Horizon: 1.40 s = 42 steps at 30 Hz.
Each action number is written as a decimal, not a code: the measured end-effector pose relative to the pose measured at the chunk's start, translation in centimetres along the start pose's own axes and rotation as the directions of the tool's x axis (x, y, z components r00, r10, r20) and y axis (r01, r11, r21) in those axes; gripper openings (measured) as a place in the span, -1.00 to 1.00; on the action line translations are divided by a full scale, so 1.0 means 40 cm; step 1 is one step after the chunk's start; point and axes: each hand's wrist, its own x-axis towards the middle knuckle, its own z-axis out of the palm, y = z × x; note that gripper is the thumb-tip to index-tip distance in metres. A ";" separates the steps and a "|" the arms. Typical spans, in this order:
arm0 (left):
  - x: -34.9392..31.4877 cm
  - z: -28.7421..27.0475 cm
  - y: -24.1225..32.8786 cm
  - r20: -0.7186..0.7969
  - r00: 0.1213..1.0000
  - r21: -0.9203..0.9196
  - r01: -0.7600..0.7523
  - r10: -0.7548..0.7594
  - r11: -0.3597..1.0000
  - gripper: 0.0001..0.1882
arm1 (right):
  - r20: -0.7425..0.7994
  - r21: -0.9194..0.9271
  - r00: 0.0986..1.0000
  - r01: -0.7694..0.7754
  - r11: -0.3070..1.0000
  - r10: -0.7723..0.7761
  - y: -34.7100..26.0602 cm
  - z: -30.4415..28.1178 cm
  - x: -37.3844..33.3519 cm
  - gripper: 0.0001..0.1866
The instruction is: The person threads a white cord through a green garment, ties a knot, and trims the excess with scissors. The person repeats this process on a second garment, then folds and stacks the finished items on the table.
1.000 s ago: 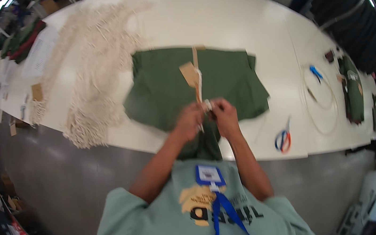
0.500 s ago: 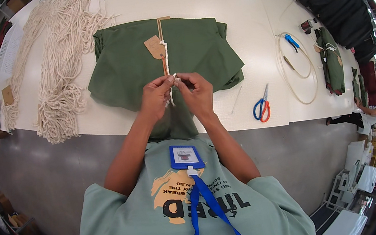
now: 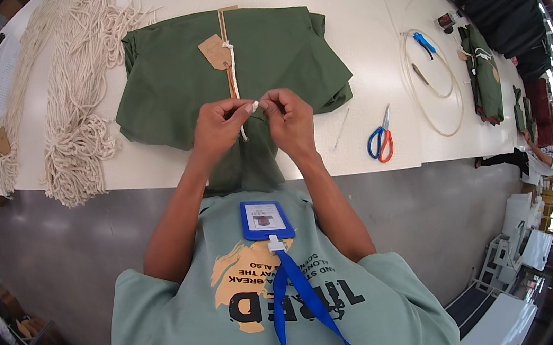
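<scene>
My left hand (image 3: 220, 125) and my right hand (image 3: 289, 120) meet over the near part of a folded green cloth piece (image 3: 288, 52). Both pinch a white cord (image 3: 255, 105), which shows as a small light bit between the fingertips. Another stretch of white cord (image 3: 234, 73) runs down the middle of the cloth from a knot, beside an orange-brown strip. A brown paper tag (image 3: 215, 53) lies on the cloth left of that knot. One cord end hangs below my left fingers. A narrower tail of the green cloth (image 3: 248, 166) reaches over the table's near edge.
Bundles of white cord (image 3: 81, 149) lie at the left of the white table (image 3: 370, 34). Blue-and-red-handled scissors (image 3: 380, 141) and a thin needle-like tool (image 3: 342, 129) lie right of the cloth. Farther right are clear tubing (image 3: 411, 78), a blue-handled tool (image 3: 424, 45) and a tied green bundle (image 3: 482, 75).
My fingertips have drawn slightly apart, showing the bit of white cord between them. The whole view has shifted a little, so the table sits higher in it.
</scene>
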 end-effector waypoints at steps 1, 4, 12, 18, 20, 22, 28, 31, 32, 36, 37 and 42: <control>-0.001 0.004 0.002 -0.003 1.000 0.056 -0.015 0.015 0.998 -0.79 | -0.007 -0.009 1.000 -0.010 1.000 0.010 -0.003 -0.004 0.001 -0.97; 0.000 0.012 0.008 -0.008 0.999 0.077 -0.031 0.032 0.997 -0.80 | -0.014 -0.017 0.999 -0.042 0.999 0.042 -0.006 -0.014 -0.003 -0.96; 0.006 -0.014 0.020 0.120 0.992 -0.016 0.027 -0.025 1.000 -0.79 | 0.151 0.089 0.962 -0.244 0.966 0.230 -0.026 -0.055 -0.003 -0.90; 0.014 -0.017 0.010 0.185 0.977 0.113 0.089 -0.109 0.990 -0.79 | 0.273 -0.099 0.948 0.197 0.975 -0.164 -0.035 -0.065 -0.019 -0.65; 0.011 -0.018 -0.001 0.212 0.968 0.148 0.107 -0.138 0.983 -0.77 | 0.304 -0.168 0.941 0.206 0.964 -0.148 -0.026 -0.059 -0.022 -0.69; 0.009 -0.020 -0.016 0.220 0.960 0.169 0.140 -0.176 0.976 -0.73 | 0.303 -0.232 0.946 0.186 0.955 -0.111 -0.016 -0.058 -0.028 -0.81; 0.040 0.057 -0.073 0.024 1.000 0.442 -0.026 0.016 0.897 -0.55 | 0.361 -0.325 0.933 0.108 0.939 0.018 -0.006 -0.056 -0.069 -0.90; 0.041 0.102 -0.088 -0.106 0.978 0.615 -0.077 0.179 0.784 -0.44 | 0.326 -0.441 0.929 -0.016 0.897 0.177 -0.002 -0.043 -0.088 -0.84; 0.045 0.108 -0.090 -0.098 0.973 0.664 -0.092 0.208 0.743 -0.43 | 0.267 -0.403 0.944 -0.074 0.912 0.195 -0.001 -0.038 -0.095 -0.82; 0.060 0.109 -0.097 -0.024 0.904 0.709 -0.286 0.427 0.645 -0.43 | 0.247 -0.418 0.935 -0.133 0.898 0.254 0.000 -0.027 -0.104 -0.81; 0.068 0.107 -0.099 -0.023 0.892 0.727 -0.294 0.451 0.620 -0.44 | 0.252 -0.436 0.933 -0.125 0.891 0.255 -0.002 -0.025 -0.102 -0.79; 0.098 0.091 -0.099 -0.047 0.820 0.761 -0.341 0.570 0.553 -0.46 | 0.240 -0.498 0.944 -0.081 0.863 0.227 -0.026 -0.009 -0.084 -0.77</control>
